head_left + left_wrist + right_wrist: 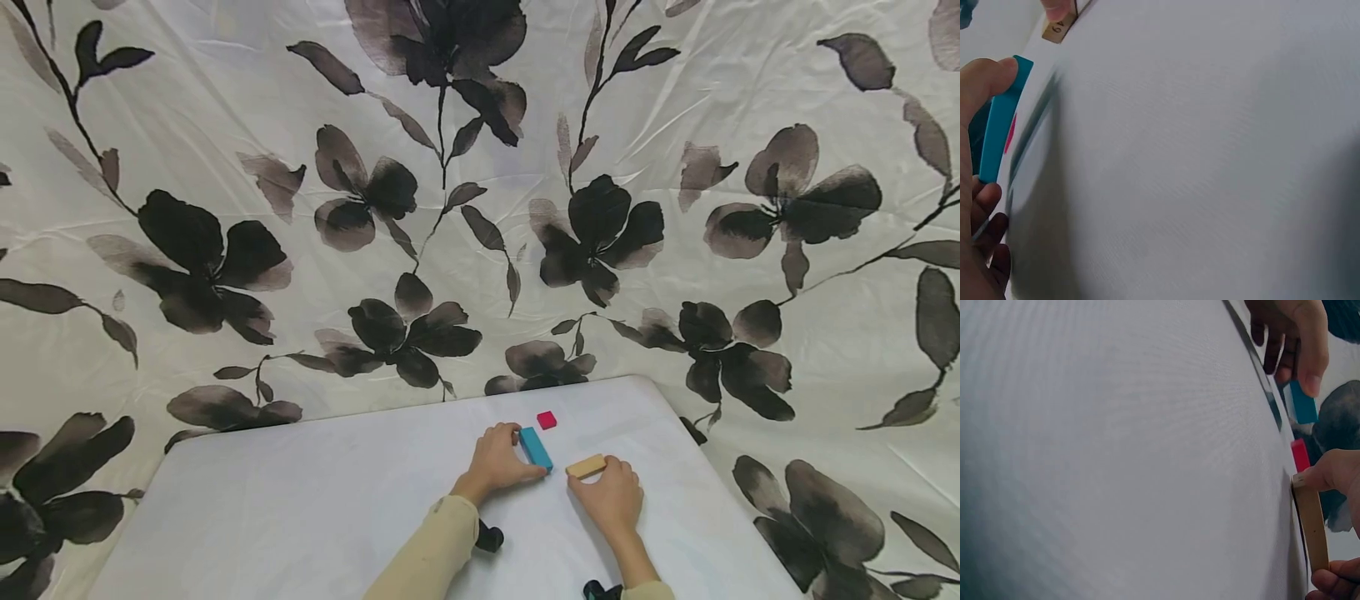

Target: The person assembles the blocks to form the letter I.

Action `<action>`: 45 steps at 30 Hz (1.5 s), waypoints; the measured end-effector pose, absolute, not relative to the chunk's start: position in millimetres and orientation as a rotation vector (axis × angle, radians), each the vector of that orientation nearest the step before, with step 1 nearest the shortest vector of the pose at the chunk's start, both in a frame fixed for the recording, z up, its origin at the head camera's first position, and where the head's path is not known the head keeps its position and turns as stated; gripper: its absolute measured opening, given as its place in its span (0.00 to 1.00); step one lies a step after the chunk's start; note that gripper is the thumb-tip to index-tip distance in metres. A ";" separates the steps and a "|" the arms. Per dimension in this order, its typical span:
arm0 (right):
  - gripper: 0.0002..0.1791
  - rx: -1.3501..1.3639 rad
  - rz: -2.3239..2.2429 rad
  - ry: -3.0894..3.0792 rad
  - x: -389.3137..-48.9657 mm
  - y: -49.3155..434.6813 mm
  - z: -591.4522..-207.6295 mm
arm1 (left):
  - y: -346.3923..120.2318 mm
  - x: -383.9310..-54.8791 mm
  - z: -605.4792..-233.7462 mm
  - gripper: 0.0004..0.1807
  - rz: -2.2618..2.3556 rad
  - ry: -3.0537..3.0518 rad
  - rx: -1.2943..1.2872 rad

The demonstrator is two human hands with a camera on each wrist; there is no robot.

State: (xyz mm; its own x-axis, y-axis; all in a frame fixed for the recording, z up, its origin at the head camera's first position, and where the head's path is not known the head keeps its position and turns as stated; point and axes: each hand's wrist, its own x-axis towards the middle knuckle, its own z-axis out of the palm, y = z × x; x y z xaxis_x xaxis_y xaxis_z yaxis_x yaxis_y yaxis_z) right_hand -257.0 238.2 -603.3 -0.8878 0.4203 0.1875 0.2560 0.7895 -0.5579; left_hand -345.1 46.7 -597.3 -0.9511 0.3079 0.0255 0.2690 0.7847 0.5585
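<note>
Your left sleeve (423, 554), nearest the camera, enters at bottom centre of the head view. Blue block (536, 448), right of centre in the lower frame: held lengthwise by your left hand (498, 460), thumb at the lower end, fingers at the upper. Wooden block (586, 467), to its right: gripped likewise by your right hand (613, 497), thumb at the left end, fingers at the right. Both blocks look stiff, probably light and sturdy; the end faces offer you sound holds. Your forearms slant inward above the worktop (300, 500); a red block (547, 420) lies just above, untouched.
</note>
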 end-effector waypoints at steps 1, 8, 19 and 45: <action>0.43 -0.517 0.771 -2.680 -256.9 238.3 -602.9 | 45.2 -344.3 -596.8 0.50 0.894 2.902 0.469; 0.43 -0.495 0.772 -2.707 -254.5 237.9 -601.5 | 34.9 -339.2 -595.6 0.50 0.922 2.904 0.454; 0.43 -0.444 0.821 -2.733 -247.6 228.6 -598.6 | 19.1 -329.0 -597.9 0.51 0.943 2.918 0.481; 0.42 -0.220 0.983 -2.750 -227.7 185.0 -583.5 | -26.8 -304.8 -596.0 0.50 0.925 2.993 0.558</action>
